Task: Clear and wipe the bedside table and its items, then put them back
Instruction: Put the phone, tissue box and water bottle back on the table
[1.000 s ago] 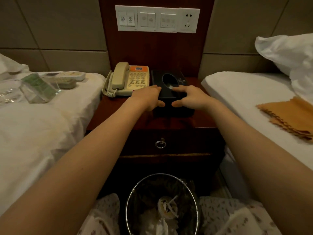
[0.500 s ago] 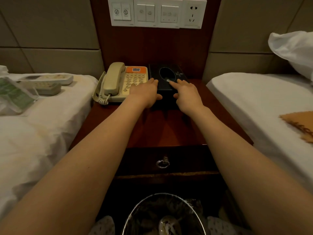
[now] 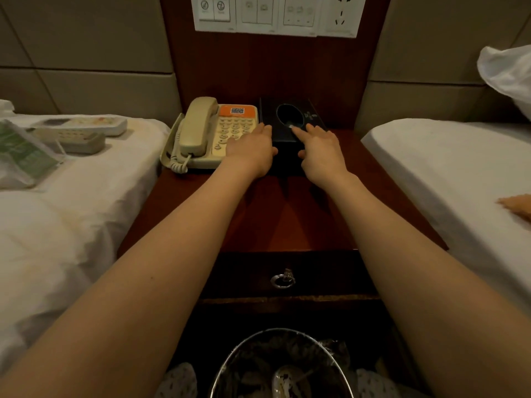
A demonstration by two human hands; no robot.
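1. Head view: both bare arms reach fwd to the black tissue box (image 3: pixel 311 110). It sits at the back of the bedside table (image 3: pixel 287 222), centre frame, close to the wood wall panel.
2. On the box's left edge lies the left hand (image 3: pixel 250 150): fingers straight, btwn box & telephone (image 3: pixel 201 133), thumb at the box's near face. Nothing curled round it, flat contact only.
3. On the box's top right rests the right hand (image 3: pixel 321 150): index stretched to the rim of the oval opening, other fingers straight, thumb near the front face. Loose too, no pinch.
4. Beige telephone w/ orange label, handset on cradle, sits just left of the box; touching or not, can't tell.
5. Below the red-brown table top: dark drawer w/ ring pull (image 3: pixel 283 280).
6. Left bed (image 3: pixel 57 239), upper left of frame: long remote (image 3: pixel 86 124) & short remote (image 3: pixel 71 139) side by side; green card stand (image 3: pixel 26 156) at the left edge.
7. Right bed (image 3: pixel 445 168): orange cloth (image 3: pixel 517 206) at the right edge; white pillow (image 3: pixel 508 79) upper right.
8. Bottom centre: metal-rimmed bin (image 3: pixel 280 330) w/ rubbish inside. Top centre: switch panel (image 3: pixel 275 15) w/ socket.
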